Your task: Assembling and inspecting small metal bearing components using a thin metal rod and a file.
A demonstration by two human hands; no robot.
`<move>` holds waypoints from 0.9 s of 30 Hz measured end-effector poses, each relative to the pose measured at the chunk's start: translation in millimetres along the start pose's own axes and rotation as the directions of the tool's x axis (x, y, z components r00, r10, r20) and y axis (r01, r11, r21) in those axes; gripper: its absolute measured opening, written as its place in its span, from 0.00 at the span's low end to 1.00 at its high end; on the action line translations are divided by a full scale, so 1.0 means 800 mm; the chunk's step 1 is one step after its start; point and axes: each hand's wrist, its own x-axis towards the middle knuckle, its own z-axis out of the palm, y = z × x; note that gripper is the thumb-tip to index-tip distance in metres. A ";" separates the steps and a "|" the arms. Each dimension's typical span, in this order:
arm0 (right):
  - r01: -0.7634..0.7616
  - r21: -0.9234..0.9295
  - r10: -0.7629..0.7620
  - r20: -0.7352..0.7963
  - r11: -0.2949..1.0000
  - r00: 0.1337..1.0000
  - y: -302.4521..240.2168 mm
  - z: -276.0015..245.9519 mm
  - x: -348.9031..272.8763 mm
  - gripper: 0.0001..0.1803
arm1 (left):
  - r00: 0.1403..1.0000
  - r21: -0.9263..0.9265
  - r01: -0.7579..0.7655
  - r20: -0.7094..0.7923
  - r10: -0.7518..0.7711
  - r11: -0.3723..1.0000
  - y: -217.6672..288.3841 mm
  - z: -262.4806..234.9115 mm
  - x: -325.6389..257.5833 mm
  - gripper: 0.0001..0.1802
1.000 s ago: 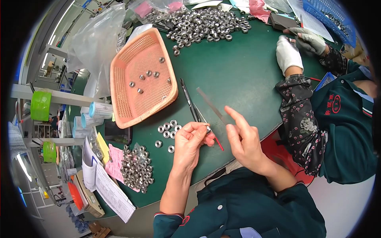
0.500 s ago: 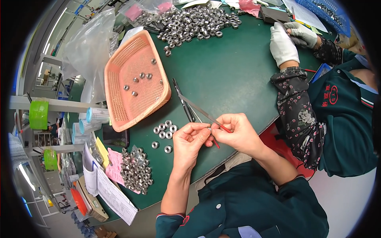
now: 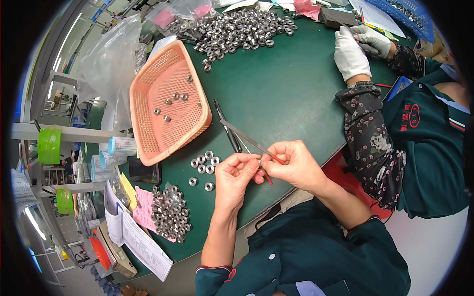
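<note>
Head view: left hand (image 3: 236, 178) pinches a small metal ring (image 3: 258, 162) at its fingertips, grip closed on it, held up off the tabletop (image 3: 291, 98) near the near edge, likely so the tool can reach its bore. Right hand (image 3: 295, 165) is closed around a thin red-handled tool (image 3: 256, 145), its flat metal end pointing up-left over the green mat; the two hands touch at the ring to steady it. A small cluster of rings (image 3: 202, 167) lies just left of the left hand, within easy reach. Orange basket (image 3: 165, 106) with a few rings sits toward the left edge; a big pile of rings (image 3: 237, 30) at the far edge, another heap (image 3: 170, 214) at the near-left corner. A co-worker's gloved hand (image 3: 350, 54) works at the right edge.
</note>
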 end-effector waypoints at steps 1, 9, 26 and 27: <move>0.001 -0.013 -0.001 0.001 1.000 1.000 -0.001 0.000 0.000 0.05 | 1.000 0.006 -0.012 -0.001 0.012 1.000 0.000 0.000 0.000 0.12; 0.000 -0.025 0.000 -0.006 1.000 1.000 -0.001 -0.001 0.001 0.05 | 1.000 0.003 -0.006 0.003 0.006 1.000 -0.001 -0.001 0.001 0.10; -0.008 -0.014 0.009 0.008 1.000 1.000 -0.002 -0.001 0.001 0.05 | 0.999 0.034 -0.038 0.007 0.038 0.999 0.001 0.001 -0.001 0.08; -0.018 -0.033 0.018 0.004 0.999 1.000 -0.001 -0.001 0.001 0.05 | 0.999 0.036 -0.033 0.007 0.033 0.999 0.001 0.001 -0.002 0.08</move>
